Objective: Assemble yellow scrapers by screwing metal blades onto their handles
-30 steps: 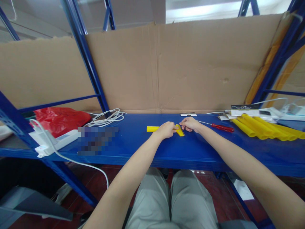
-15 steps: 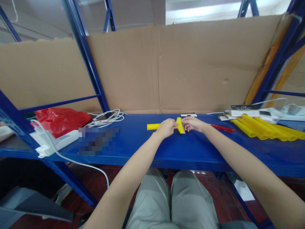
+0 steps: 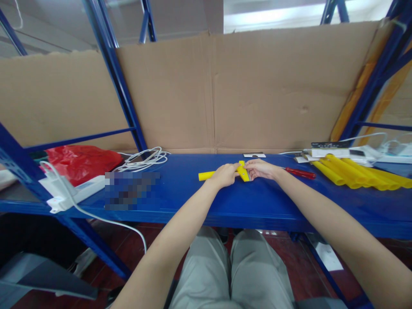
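Observation:
A yellow scraper [image 3: 243, 172] with a tube-like handle lies across the blue bench, its head turned to the right and a metal blade along that edge. My left hand [image 3: 225, 175] is wrapped round the handle close to the head, and the handle's end sticks out to the left. My right hand [image 3: 260, 168] has its bent fingers pinched at the blade side of the head; the exact fingertip contact is too small to make out. Right of that hand lies a red-handled screwdriver [image 3: 301, 173]. Behind the hands is a small white and black card [image 3: 254, 155].
Several yellow tubes [image 3: 357, 171] lie at the right, with boxes and papers [image 3: 334, 151] behind. At left are a white power strip [image 3: 79, 193], a red plastic bag [image 3: 85, 161] and coiled white cable [image 3: 144, 159]. A cardboard wall [image 3: 257, 90] closes the back.
The scraper has tilted a little, its handle end swinging slightly nearer to me and its head rotating. My left hand has moved slightly toward me; the right hand stays close to the blade.

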{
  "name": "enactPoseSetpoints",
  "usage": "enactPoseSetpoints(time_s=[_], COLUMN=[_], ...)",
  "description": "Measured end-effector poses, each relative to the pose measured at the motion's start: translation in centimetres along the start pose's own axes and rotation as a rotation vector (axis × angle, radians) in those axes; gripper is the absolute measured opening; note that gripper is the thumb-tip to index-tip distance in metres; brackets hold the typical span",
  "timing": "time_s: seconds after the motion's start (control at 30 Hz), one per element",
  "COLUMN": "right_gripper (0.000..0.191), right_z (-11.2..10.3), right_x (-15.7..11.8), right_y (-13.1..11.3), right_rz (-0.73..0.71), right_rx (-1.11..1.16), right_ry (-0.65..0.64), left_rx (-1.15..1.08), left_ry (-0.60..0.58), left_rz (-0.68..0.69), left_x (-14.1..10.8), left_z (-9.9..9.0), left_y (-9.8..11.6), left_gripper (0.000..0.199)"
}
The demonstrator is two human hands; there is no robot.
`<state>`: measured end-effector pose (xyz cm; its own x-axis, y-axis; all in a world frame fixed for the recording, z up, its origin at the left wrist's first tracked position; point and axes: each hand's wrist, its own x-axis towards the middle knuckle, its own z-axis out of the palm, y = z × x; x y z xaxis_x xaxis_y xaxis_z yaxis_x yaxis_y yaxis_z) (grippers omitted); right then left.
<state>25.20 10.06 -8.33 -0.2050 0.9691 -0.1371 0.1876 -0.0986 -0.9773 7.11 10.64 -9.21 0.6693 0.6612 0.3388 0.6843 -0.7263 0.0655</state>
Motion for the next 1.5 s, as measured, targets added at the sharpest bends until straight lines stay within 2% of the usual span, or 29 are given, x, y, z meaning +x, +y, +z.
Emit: enactPoseSetpoints(time_s=[0.17,0.4,0.57,0.63,0.7,0.8,0.9,0.97,1.0,1.1,1.23,1.3,1.4,1.5], right_gripper=[0.011,0.01,0.019,0.021,0.019,0.012,0.016,0.017,0.018,0.025,0.036,0.041,0.045,0.049], right_z=[0.3,-0.3,-0.7,-0.9,-1.5,-3.2,-5.1,-6.1,-6.4,-6.8,-7.1,-7.4,-8.0,-8.3], right_x=[0.1,0.3,0.0,-0.1,0.0,0.3,0.7,0.9,1.0,1.3,2.0,2.6,3.5,4.0], right_y=[0.1,0.1,-0.1,-0.4,-0.6,-0.6,-0.1,0.4,0.6,1.2,1.8,2.1,2.2,2.0], right_rz=[-0.003,-0.008,-0.04,-0.069,-0.133,-0.231,-0.204,-0.133,-0.082,0.062,0.104,0.101,0.087,0.051], right_rx=[-0.016,-0.029,-0.065,-0.073,-0.085,-0.225,-0.63,-0.894,-0.985,-1.114,-1.141,-1.153,-1.187,-1.235], right_ry=[-0.008,-0.077,-0.119,-0.096,-0.001,0.307,0.627,0.702,0.712,0.705,0.689,0.663,0.579,0.505], left_rx=[0.019,0.094,0.098,0.047,-0.055,-0.291,-0.588,-0.798,-0.907,-1.266,-1.642,-1.701,-1.63,-1.556], left_ry=[-0.048,-0.02,0.01,0.053,0.153,0.383,0.61,0.729,0.756,0.715,0.6,0.496,0.254,0.071], left_rz=[0.015,0.009,-0.015,-0.027,-0.04,-0.044,-0.051,-0.14,-0.203,-0.316,-0.401,-0.505,-0.714,-0.762], left_x=[-0.1,-0.3,-0.5,-0.5,-0.4,0.0,0.5,0.7,0.7,0.6,0.4,0.5,0.7,0.9], left_z=[0.4,-0.3,-1.0,-1.1,-1.1,-1.3,-1.9,-2.7,-3.1,-4.2,-4.5,-3.9,-2.4,-1.0], left_y=[-0.1,0.5,0.9,0.8,0.6,0.0,-0.5,-0.4,-0.3,0.4,0.9,0.8,0.5,0.3], left_gripper=[0.048,0.042,0.037,0.037,0.037,0.032,0.021,0.007,0.007,0.027,0.026,0.021,0.023,0.022])
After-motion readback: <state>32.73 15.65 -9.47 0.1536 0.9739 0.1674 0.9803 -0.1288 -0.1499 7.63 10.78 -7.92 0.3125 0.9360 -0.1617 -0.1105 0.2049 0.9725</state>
